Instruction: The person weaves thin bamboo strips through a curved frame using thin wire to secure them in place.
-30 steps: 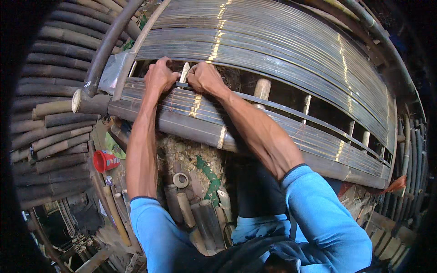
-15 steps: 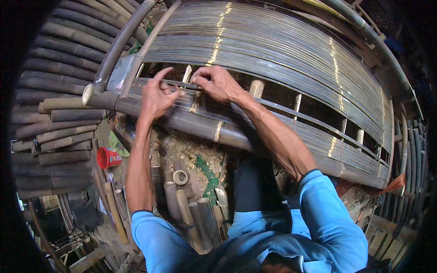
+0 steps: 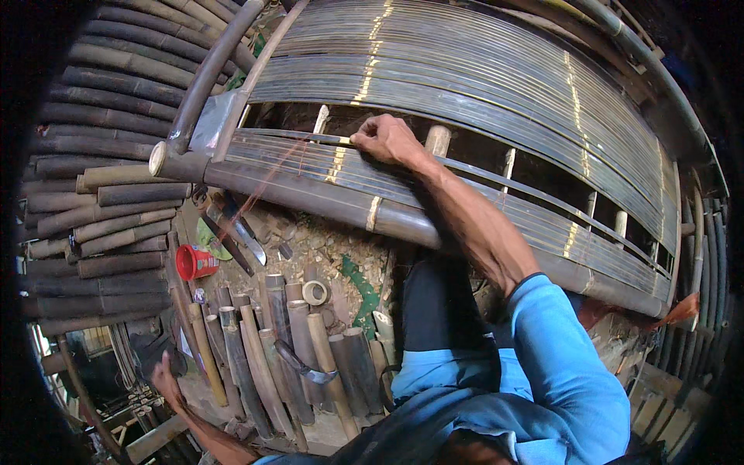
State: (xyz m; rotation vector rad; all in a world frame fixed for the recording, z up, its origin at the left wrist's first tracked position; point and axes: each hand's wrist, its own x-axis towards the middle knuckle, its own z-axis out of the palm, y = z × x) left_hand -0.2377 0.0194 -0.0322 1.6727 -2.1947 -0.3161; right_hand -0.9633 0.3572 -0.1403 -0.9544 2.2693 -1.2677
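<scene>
Right hand: Your right hand [image 3: 380, 139] is narrow, fingertips gathered at the edge of the thin strip and apparently pinching it.
Left hand: Your left hand [image 3: 164, 380] is well away at lower left, thumb raised; whether its fingers hold anything, you cannot be told from this view.
Thin strip: The dark bamboo strip [image 3: 473, 170] lies along the gap, between the upper slats [image 3: 465, 77] and the lower slats [image 3: 542, 218].
Strip risk: With one hand on it, the strip could spring or slide out of line if your pinch slackens.
Red cord: The red cord [image 3: 267, 178] slants from the lower slats across the front pole [image 3: 310, 199]; its far end cannot be made out.
Cord risk: A hard pull could snap it or drag the slats askew; slack could let the lashing loosen.
Knife: The knife [image 3: 249, 239] lies below the pole, near the cord's path; a snag there could fray or cut it.
Finger risk: Slat edges look thin; a slipping grip could nick you.
</scene>
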